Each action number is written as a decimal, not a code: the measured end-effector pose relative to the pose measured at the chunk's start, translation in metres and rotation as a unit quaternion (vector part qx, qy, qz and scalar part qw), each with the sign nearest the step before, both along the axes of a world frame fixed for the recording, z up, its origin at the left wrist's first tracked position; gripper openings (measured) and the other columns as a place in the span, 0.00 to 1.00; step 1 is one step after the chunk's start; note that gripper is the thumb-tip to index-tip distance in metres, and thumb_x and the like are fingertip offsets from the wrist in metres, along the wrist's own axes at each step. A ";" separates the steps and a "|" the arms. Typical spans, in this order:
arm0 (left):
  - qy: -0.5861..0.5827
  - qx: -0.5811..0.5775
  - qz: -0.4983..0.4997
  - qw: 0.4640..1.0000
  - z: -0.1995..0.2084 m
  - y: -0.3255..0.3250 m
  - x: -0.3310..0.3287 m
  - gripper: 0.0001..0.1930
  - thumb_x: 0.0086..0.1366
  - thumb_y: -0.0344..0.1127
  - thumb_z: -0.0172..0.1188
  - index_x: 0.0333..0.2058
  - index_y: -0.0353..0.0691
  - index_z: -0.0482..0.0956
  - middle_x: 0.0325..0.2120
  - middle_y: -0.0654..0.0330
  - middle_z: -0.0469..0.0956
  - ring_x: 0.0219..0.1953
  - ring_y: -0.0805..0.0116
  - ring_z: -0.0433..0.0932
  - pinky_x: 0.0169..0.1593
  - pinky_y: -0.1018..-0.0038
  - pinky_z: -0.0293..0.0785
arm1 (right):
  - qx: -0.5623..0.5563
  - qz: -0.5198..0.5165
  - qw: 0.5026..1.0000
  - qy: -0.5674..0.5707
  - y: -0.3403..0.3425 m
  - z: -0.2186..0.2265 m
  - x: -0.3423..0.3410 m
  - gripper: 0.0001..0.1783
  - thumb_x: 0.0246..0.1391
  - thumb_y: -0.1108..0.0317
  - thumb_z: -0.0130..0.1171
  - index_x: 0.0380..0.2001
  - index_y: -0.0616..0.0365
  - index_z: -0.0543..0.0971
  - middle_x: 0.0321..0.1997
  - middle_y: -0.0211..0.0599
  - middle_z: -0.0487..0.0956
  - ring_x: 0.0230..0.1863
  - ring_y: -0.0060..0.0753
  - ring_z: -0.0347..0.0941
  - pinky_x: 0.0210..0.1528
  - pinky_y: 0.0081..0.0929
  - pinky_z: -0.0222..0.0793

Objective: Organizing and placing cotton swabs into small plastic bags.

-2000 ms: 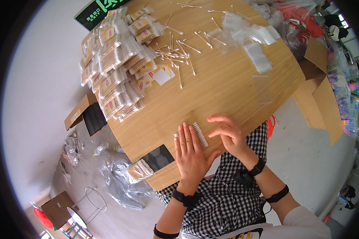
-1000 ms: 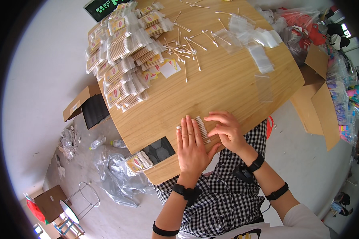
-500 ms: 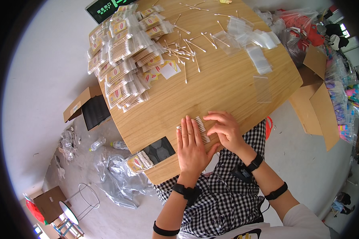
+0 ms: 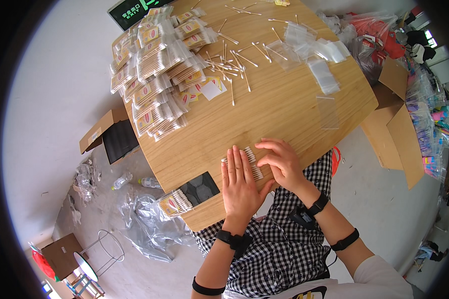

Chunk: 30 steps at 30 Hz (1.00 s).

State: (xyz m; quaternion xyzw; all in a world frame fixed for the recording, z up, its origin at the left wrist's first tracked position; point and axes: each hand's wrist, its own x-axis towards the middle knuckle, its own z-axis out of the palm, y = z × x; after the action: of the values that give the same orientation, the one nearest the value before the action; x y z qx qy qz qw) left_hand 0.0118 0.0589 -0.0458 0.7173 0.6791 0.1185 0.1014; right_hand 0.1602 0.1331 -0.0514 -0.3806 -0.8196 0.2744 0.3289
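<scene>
My left hand (image 4: 240, 182) lies flat with its fingers straight over a row of cotton swabs (image 4: 253, 162) near the front edge of the table. White swab tips show on both sides of its fingers. To its right, my right hand (image 4: 283, 163) has its fingers bent and spaced apart, the fingertips beside the swabs' right ends. Whether those fingertips touch the swabs I cannot tell. Left of my left hand, a bag of cotton swabs with a yellow card (image 4: 175, 203) sits at the table's edge, next to a dark panel (image 4: 200, 188) in the tabletop.
Bagged cotton swabs (image 4: 157, 62) are heaped at the far left of the wooden table (image 4: 279, 112), beside printed cards (image 4: 213, 89). Loose swabs (image 4: 229, 66) lie scattered rightward. Clear zip bags (image 4: 324, 74) lie at the far right. Cardboard boxes (image 4: 391, 132) stand on the floor.
</scene>
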 end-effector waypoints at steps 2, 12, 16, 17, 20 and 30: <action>0.000 0.000 0.001 1.000 0.000 0.000 0.000 0.51 0.62 0.67 0.51 0.66 0.24 0.53 0.69 0.39 0.50 0.73 0.48 0.48 0.72 0.54 0.46 | 0.004 0.004 1.000 -0.004 0.000 0.000 0.001 0.11 0.46 0.81 0.55 0.29 0.53 0.81 0.53 0.32 0.78 0.59 0.43 0.71 0.57 0.41 0.68; 0.000 0.005 0.003 1.000 0.000 0.001 0.000 0.51 0.63 0.68 0.50 0.66 0.24 0.54 0.69 0.39 0.51 0.73 0.48 0.48 0.72 0.54 0.46 | 0.003 -0.018 1.000 -0.020 0.000 0.004 -0.004 0.13 0.48 0.80 0.55 0.34 0.52 0.81 0.54 0.33 0.77 0.61 0.43 0.70 0.57 0.40 0.68; -0.002 0.006 0.002 1.000 0.002 0.001 -0.001 0.50 0.63 0.67 0.50 0.66 0.24 0.54 0.69 0.39 0.52 0.73 0.48 0.49 0.72 0.54 0.46 | -0.001 -0.020 0.999 -0.025 -0.001 0.006 -0.006 0.12 0.48 0.80 0.55 0.33 0.52 0.81 0.54 0.33 0.77 0.61 0.43 0.69 0.58 0.40 0.68; -0.002 0.008 0.002 1.000 0.002 0.001 -0.001 0.50 0.63 0.67 0.50 0.66 0.24 0.54 0.69 0.39 0.52 0.73 0.48 0.49 0.72 0.54 0.46 | -0.001 -0.021 1.000 -0.023 0.000 0.007 -0.006 0.11 0.48 0.81 0.55 0.32 0.52 0.80 0.54 0.33 0.77 0.60 0.43 0.69 0.58 0.39 0.67; 0.002 0.015 0.000 1.000 0.001 0.002 0.000 0.50 0.63 0.67 0.50 0.66 0.24 0.55 0.69 0.39 0.52 0.73 0.48 0.49 0.72 0.54 0.46 | 0.004 -0.027 0.999 -0.022 0.000 0.005 -0.007 0.11 0.48 0.81 0.55 0.30 0.52 0.79 0.53 0.33 0.77 0.58 0.43 0.70 0.57 0.40 0.67; -0.022 0.010 0.000 1.000 0.002 0.001 0.001 0.51 0.61 0.64 0.56 0.65 0.22 0.54 0.69 0.37 0.51 0.72 0.46 0.49 0.72 0.53 0.45 | 0.011 -0.108 0.994 0.027 0.009 -0.001 -0.024 0.13 0.43 0.84 0.55 0.25 0.49 0.79 0.48 0.27 0.79 0.50 0.38 0.72 0.48 0.37 0.63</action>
State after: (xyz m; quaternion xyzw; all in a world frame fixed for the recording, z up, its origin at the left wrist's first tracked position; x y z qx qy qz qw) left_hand 0.0124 0.0601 -0.0435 0.7152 0.6757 0.1412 0.1095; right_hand 0.1365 0.1425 -0.0527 -0.4556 -0.7677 0.2380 0.3826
